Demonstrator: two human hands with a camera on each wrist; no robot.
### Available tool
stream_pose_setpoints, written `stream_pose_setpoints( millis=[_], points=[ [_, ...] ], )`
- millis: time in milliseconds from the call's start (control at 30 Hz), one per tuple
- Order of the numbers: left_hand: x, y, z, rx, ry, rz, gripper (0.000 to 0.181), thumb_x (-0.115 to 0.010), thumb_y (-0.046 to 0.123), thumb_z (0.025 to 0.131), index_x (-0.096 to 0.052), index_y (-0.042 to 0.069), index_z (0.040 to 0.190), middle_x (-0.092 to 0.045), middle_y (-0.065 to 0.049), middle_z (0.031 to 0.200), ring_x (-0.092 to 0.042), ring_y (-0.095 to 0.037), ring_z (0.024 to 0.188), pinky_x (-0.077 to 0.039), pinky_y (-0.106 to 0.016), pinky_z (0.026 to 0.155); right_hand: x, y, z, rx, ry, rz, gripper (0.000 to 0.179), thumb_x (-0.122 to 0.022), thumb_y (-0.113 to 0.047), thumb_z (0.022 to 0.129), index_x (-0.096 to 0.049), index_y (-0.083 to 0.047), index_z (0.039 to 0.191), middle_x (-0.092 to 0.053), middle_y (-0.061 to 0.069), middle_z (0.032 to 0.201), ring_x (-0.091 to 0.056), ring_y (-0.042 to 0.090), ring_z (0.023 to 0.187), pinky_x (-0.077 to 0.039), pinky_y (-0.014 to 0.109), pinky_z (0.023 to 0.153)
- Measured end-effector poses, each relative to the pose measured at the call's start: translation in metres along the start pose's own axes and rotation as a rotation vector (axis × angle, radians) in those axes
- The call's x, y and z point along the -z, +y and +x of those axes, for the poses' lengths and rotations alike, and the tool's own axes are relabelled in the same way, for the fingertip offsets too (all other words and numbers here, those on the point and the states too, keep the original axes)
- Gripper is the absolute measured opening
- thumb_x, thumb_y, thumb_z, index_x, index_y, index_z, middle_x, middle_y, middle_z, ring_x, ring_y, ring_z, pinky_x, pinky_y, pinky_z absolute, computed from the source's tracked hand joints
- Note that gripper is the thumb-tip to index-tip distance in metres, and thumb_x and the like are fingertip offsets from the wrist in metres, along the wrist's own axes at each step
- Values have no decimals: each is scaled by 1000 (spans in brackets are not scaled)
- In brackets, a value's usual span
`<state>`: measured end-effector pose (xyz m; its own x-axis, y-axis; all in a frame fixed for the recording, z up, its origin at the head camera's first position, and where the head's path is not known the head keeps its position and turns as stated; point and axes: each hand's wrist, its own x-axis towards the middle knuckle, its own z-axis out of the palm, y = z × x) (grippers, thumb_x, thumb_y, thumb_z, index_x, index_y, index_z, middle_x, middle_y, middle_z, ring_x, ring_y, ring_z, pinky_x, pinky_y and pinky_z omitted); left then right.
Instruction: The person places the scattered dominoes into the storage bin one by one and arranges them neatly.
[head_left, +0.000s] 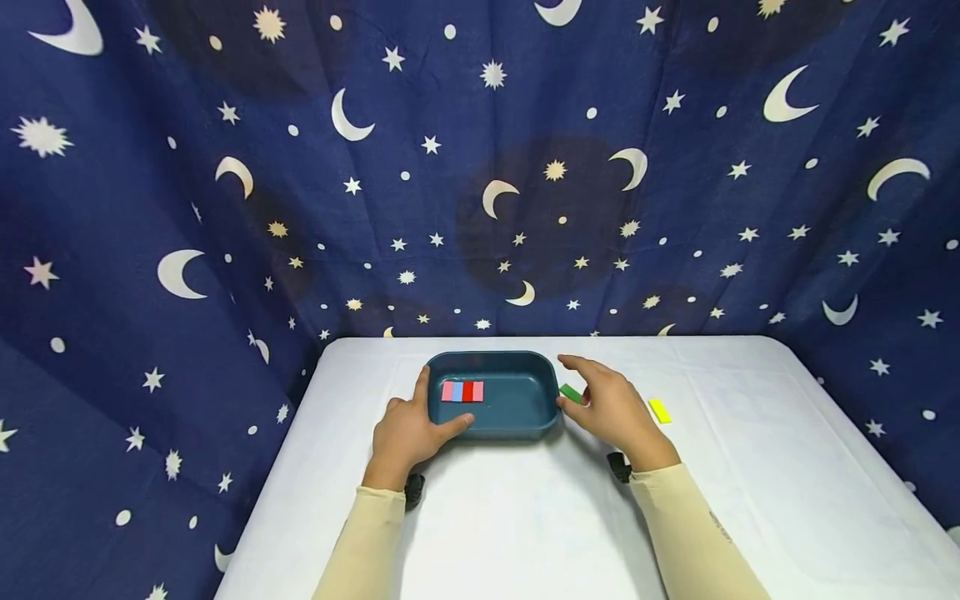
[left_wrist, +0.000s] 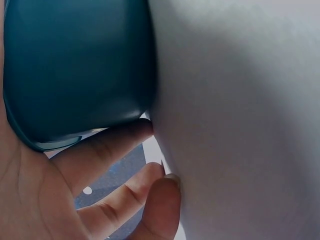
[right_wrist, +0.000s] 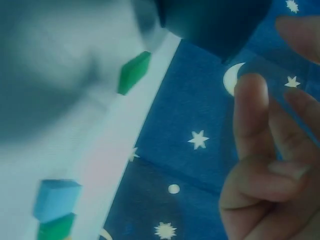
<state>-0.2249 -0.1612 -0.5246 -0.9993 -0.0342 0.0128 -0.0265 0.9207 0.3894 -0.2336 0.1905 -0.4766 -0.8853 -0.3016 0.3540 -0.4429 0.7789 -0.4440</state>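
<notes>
A dark teal rectangular tray [head_left: 517,432] lies on the white table in the head view. Four-sided blocks in pink, blue and red [head_left: 462,392] form a row inside its left part. My left hand [head_left: 408,429] grips the left end of the tray, thumb over the front rim and fingers along the outside; the left wrist view shows the tray wall [left_wrist: 80,65] against the palm. At the tray's right end my right hand [head_left: 611,408] is held with thumb and fingers spread, nothing gripped. Just past its fingertips sits a green block [head_left: 571,392].
A yellow block [head_left: 660,411] lies on the table [head_left: 750,467] right of the right hand. The right wrist view also shows a light blue block [right_wrist: 57,200] beside another green piece [right_wrist: 56,227]. A dark blue star-patterned curtain [head_left: 420,208] hangs behind the table.
</notes>
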Motion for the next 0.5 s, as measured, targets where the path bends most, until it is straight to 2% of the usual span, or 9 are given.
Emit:
stream_pose_setpoints(
  millis=[100,300,500],
  points=[
    [-2,1,0,-5,3,-4,137,-42,109,63,-14,30,171,-65,-14,99,-60,-30,104,-51,-45,60,-4,7,-7,-23,10,10,70,-86,-28,88,-58,-17,151,-68,3,134,-56,9,70,-48,34,64],
    [-4,2,-2,-4,-3,-5,133,-48,105,68,-15,29,171,-65,-17,103,-61,-31,102,-51,-46,59,-7,14,-12,-15,23,47,67,-85,-24,89,-58,-17,151,-68,4,136,-64,18,73,-49,34,65],
    [-4,1,1,-5,12,15,136,-43,108,65,-16,27,171,-66,-18,103,-62,-31,102,-53,-47,60,-3,23,-11,-17,42,48,67,-84,-22,89,-57,-16,151,-68,5,136,-64,16,73,-48,35,65]
  ],
)
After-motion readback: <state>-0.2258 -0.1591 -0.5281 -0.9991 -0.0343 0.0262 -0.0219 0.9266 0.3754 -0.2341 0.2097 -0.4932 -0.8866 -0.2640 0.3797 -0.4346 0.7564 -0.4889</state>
